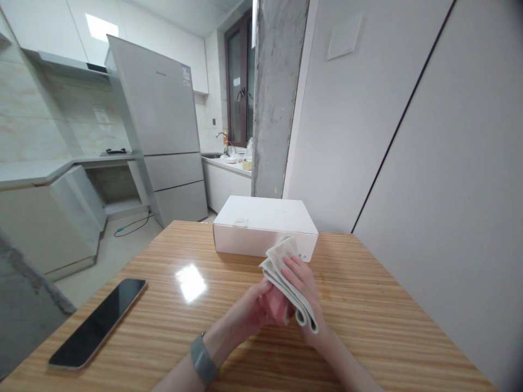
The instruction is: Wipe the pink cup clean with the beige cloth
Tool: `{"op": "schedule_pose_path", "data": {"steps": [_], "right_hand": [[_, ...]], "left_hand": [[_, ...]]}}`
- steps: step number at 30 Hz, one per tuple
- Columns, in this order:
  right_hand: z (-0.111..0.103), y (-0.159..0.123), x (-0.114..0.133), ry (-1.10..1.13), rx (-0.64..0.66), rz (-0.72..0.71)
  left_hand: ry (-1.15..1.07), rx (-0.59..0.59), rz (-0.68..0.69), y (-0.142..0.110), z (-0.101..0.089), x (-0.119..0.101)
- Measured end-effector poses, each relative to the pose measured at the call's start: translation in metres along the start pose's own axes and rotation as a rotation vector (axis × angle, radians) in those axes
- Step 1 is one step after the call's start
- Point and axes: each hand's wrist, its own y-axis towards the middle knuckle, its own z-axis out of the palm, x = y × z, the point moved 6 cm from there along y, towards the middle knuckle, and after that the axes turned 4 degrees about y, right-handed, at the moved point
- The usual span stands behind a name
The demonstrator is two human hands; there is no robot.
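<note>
Both my hands meet above the wooden table [368, 305], a little in front of a white box [265, 223]. A folded off-white cloth [286, 277] lies draped over my right hand [304, 286], whose fingers close on it from behind. My left hand [261, 307], with a grey watch band on its wrist, is curled around a small pink thing [275, 307] pressed against the cloth. What the pink thing is I cannot make out.
A dark phone [100, 321] lies face up at the table's left edge. A grey wall stands close on the right. Beyond the table are a fridge [159, 130], a concrete pillar [275, 98] and a kitchen counter with a sink.
</note>
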Motion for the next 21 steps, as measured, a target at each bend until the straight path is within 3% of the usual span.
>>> {"op": "schedule_pose_path", "data": {"steps": [4, 9, 14, 16, 21], "right_hand": [[-0.001, -0.004, -0.022, 0.327, -0.154, 0.328], [0.000, -0.019, -0.048, 0.608, -0.377, 0.687], [0.008, -0.021, -0.053, 0.755, -0.421, 0.795], [0.011, -0.023, -0.054, 0.763, -0.431, 0.813], [0.027, -0.030, -0.060, 0.838, -0.317, 0.920]], "left_hand": [[-0.197, 0.152, -0.189, -0.006, 0.007, 0.005], [-0.278, 0.106, -0.254, -0.008, 0.005, 0.001], [-0.212, 0.163, -0.305, -0.013, 0.013, -0.007], [-0.177, 0.132, -0.307, -0.012, 0.011, -0.008], [-0.120, 0.023, -0.308, -0.005, 0.000, 0.000]]}}
